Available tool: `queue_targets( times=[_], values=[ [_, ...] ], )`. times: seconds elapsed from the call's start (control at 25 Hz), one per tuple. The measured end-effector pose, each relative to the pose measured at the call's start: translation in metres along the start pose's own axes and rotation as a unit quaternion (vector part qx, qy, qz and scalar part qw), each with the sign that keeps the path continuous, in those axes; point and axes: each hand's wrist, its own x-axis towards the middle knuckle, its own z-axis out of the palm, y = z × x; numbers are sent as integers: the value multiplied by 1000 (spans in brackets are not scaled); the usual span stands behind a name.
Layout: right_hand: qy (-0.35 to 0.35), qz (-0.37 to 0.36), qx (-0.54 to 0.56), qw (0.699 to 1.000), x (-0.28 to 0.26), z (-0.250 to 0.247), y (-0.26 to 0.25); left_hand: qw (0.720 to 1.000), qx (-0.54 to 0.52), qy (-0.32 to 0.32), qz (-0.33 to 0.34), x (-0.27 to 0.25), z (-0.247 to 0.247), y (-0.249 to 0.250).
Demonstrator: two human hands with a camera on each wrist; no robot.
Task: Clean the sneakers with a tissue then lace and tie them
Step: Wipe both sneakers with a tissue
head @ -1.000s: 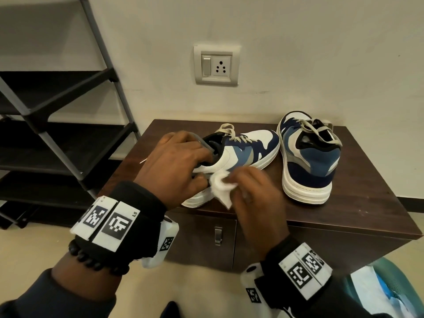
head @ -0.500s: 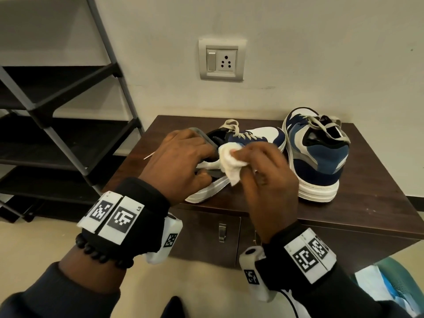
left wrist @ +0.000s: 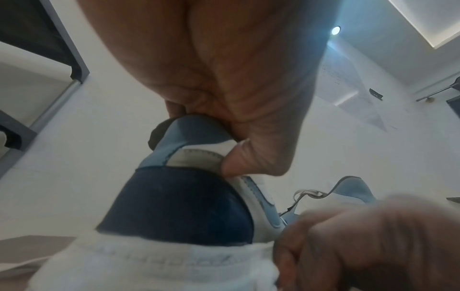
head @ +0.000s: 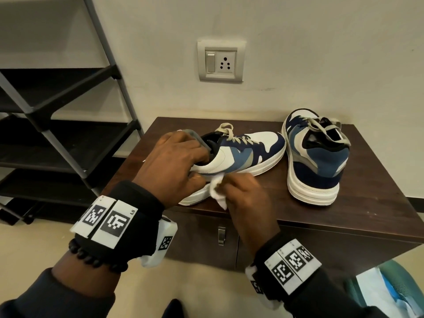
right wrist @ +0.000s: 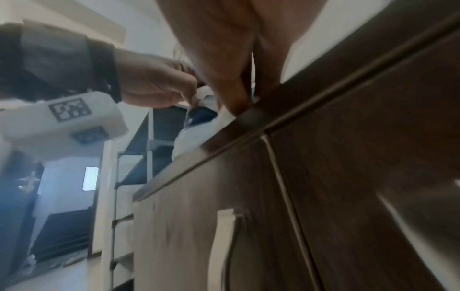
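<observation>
A blue, navy and white sneaker (head: 243, 154) lies on the dark wooden cabinet top (head: 371, 193), toe pointing right. My left hand (head: 174, 166) grips its heel collar (left wrist: 189, 149), thumb on the white heel panel. My right hand (head: 243, 196) pinches a white tissue (head: 216, 189) against the sneaker's white sole near the heel. The second sneaker (head: 314, 154) stands upright to the right, heel toward me, with loose beige laces (head: 321, 123). The near sneaker's laces (head: 229, 134) are threaded and loose at the top.
A black and grey shoe rack (head: 57, 115) stands left of the cabinet. A wall socket (head: 220, 61) sits above the cabinet. Cabinet doors with a metal handle (head: 221, 235) face me. A teal bin with a blue-white bag (head: 390, 292) is at the lower right.
My right hand has brought the tissue down from the sneaker's upper side panel to the sole by the heel. The left hand keeps its grip on the heel.
</observation>
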Motion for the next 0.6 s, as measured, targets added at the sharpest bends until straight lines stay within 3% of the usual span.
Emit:
queue_targets(
  times=[0.08, 0.16, 0.24, 0.52, 0.6],
  values=[
    [1, 14, 11, 1000, -7, -4, 9, 1000, 11, -10, -2, 0, 0, 1],
    [80, 44, 29, 995, 6, -14, 7, 1000, 17, -15, -2, 3, 0, 1],
    [114, 38, 35, 992, 18, -18, -1, 1000, 18, -12, 1, 3, 1, 0],
    [11, -6, -12, 1000, -4, 9, 11, 1000, 5, -17, -1, 5, 1, 0],
    [10, -1, 1, 1000, -6, 7, 10, 1000, 5, -17, -5, 5, 1, 2]
  ],
)
